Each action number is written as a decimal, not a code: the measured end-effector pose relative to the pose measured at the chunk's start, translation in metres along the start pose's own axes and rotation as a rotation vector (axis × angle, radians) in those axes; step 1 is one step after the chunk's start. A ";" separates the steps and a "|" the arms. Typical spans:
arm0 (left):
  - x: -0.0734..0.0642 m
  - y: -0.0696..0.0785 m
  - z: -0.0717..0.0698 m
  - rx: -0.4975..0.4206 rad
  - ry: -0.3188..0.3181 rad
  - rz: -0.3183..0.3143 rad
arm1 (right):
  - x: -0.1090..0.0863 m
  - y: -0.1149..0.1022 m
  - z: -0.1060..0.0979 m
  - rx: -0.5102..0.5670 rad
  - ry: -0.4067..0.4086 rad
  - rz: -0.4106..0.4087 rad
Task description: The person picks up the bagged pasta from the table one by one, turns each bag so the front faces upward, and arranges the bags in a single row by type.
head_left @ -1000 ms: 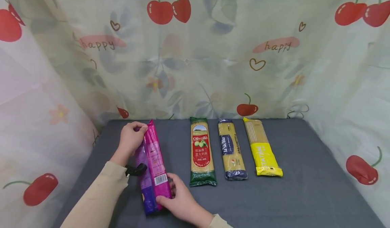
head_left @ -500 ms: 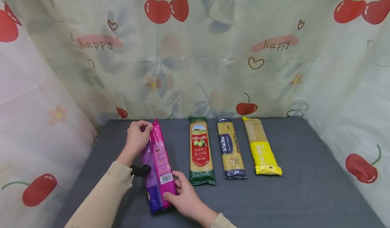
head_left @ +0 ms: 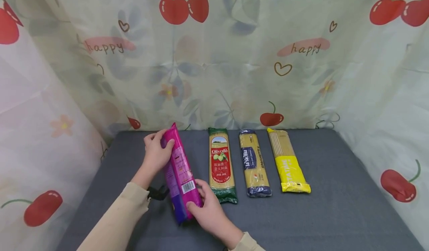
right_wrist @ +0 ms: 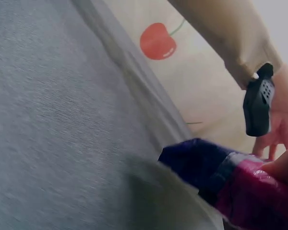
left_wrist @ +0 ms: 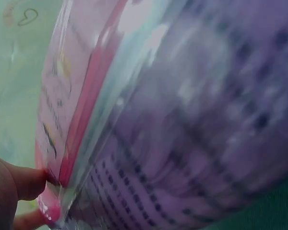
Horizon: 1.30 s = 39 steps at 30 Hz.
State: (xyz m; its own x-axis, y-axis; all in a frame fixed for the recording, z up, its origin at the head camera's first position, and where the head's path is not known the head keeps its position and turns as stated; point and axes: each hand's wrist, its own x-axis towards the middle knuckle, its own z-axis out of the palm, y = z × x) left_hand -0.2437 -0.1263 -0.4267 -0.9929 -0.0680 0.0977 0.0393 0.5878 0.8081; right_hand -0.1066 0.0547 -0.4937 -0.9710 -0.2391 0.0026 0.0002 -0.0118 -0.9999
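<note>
My left hand pinches the top end of a long pink and purple packet, thumb on its pink side. Lower down, my right hand grips the same packet near its barcode, with the thumb across the front. In the left wrist view the packet's shiny purple face fills most of the picture, and my left fingers hold its corner. A shadow on the cloth in the right wrist view shows the packet's dark blue end raised off the table. Its contents are hidden.
To the right lie a green-ended Olivoilà spaghetti packet, a blue-ended la Sicilia spaghetti packet and a yellow pasta packet, side by side. Dark grey cloth covers the table. A cherry-print curtain stands behind and at both sides.
Both hands have carried the pink and purple packet to the right and slightly away from me, up off the cloth. The other packets have stayed in place.
</note>
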 end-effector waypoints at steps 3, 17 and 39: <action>-0.004 0.004 -0.001 -0.012 -0.049 0.012 | 0.002 -0.007 -0.003 -0.107 0.034 0.002; -0.017 0.017 -0.004 -0.204 -0.213 -0.091 | 0.007 -0.029 -0.008 -0.848 0.209 -0.217; -0.010 -0.013 0.014 -0.555 -0.064 -0.348 | 0.003 -0.026 0.019 -1.427 0.334 -0.525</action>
State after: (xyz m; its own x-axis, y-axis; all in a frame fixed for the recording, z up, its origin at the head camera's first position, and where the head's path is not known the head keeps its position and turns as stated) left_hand -0.2356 -0.1216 -0.4460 -0.9621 -0.1212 -0.2443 -0.2502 0.0356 0.9675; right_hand -0.1049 0.0355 -0.4671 -0.7964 -0.2829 0.5345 -0.3755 0.9241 -0.0705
